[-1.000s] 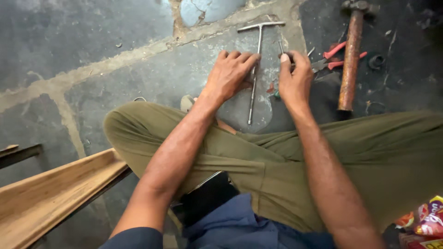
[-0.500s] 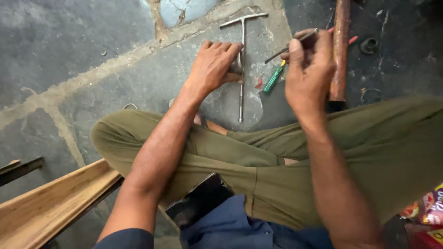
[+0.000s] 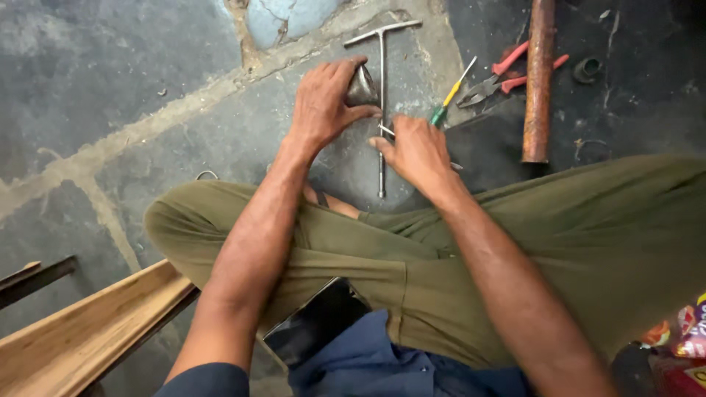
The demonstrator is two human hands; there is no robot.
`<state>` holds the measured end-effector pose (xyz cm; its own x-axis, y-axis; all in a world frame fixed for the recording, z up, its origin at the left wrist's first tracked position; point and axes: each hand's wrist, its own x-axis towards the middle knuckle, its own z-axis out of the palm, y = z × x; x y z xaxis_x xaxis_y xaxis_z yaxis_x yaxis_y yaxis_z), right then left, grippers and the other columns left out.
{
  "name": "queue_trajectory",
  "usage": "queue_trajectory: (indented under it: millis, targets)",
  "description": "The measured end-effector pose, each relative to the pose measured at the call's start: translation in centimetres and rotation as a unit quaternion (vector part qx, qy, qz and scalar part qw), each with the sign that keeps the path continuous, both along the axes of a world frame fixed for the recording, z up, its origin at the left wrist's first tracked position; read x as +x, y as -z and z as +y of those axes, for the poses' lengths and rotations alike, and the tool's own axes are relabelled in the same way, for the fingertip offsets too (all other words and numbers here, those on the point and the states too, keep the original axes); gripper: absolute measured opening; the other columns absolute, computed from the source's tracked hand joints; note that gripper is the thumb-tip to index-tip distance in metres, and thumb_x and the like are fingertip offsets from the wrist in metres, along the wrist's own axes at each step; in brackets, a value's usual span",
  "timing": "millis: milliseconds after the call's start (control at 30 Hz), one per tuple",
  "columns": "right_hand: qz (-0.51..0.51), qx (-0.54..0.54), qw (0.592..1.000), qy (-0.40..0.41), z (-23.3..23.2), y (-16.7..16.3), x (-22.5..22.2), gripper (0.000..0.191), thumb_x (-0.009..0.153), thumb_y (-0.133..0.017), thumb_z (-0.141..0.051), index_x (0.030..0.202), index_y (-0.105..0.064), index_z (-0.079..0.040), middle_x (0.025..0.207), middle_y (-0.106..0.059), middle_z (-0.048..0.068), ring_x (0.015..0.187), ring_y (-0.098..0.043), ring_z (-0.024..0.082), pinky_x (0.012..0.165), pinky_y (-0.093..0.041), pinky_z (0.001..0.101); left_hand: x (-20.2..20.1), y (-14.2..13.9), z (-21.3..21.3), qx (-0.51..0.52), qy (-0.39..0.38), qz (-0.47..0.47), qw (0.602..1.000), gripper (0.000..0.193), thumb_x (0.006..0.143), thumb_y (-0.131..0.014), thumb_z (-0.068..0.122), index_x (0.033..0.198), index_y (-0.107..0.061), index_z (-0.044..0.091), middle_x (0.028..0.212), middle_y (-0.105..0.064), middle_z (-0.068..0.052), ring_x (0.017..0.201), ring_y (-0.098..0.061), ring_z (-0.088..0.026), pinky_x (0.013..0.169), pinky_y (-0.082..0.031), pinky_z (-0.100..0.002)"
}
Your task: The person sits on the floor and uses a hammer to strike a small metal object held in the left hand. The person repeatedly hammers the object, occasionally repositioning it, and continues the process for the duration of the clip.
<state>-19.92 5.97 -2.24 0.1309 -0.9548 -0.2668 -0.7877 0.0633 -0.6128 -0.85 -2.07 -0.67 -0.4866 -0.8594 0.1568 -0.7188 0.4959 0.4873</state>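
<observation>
Since half a second ago, left hand (image 3: 323,99) has lifted a dark metal piece (image 3: 362,87), gripping it beside the T-handled rod (image 3: 382,103). Right hand (image 3: 415,151) pinches something thin; steadying both seems wise.

Small part (image 3: 386,131) mostly under fingers (image 3: 382,142)
</observation>
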Motion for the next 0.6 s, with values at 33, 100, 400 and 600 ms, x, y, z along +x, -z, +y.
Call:
queue_trajectory:
  millis: [33,100,400,600]
  targets:
    - [0.001,-0.013,1.0,-0.006,0.1,0.0,0.2,0.04,0.087,-0.076,-0.035,0.093,-0.07,0.004,0.085,-0.07,0.031,0.083,-0.068,0.049,0.074,-0.053,0.0575,0.0,0.0,0.0,-0.005,0.0,-0.003,1.0,0.081,0.071,-0.095,0.045,0.137,-0.059,0.012,0.109,-0.069,-0.01,0.101,-0.063,-0.034,0.088,-0.048,-0.047]
    - [0.011,-0.032,0.999,-0.004,0.0,0.1,0.4,0.035,0.085,-0.075,-0.03,0.091,-0.07,0.004,0.083,-0.07,0.031,0.081,-0.069,0.049,0.074,-0.053,0.0575,-0.1,0.1,0.1,-0.018,0.001,-0.008,1.0,0.082,0.069,-0.095,0.044,0.135,-0.059,0.011,0.112,-0.069,-0.012,0.102,-0.063,-0.035,0.088,-0.048,-0.047]
    - [0.027,-0.053,0.998,0.036,-0.3,0.2,0.0,0.036,0.087,-0.073,-0.029,0.088,-0.067,0.007,0.082,-0.069,0.032,0.079,-0.068,0.05,0.075,-0.053,0.0578,1.4,-0.3,1.1,-0.004,-0.069,0.017,0.997,0.082,0.068,-0.098,0.046,0.133,-0.062,0.011,0.103,-0.072,-0.012,0.096,-0.068,-0.035,0.085,-0.051,-0.047]
    - [-0.218,-0.09,0.963,0.13,-1.1,-0.8,0.0,0.026,0.096,-0.067,-0.021,0.09,-0.068,0.003,0.077,-0.068,0.018,0.069,-0.064,0.033,0.062,-0.049,0.0456,1.8,-0.9,1.1,-0.022,-0.082,0.071,0.994,0.08,0.069,-0.099,0.045,0.132,-0.062,0.011,0.111,-0.073,-0.013,0.104,-0.069,-0.035,0.089,-0.053,-0.043]
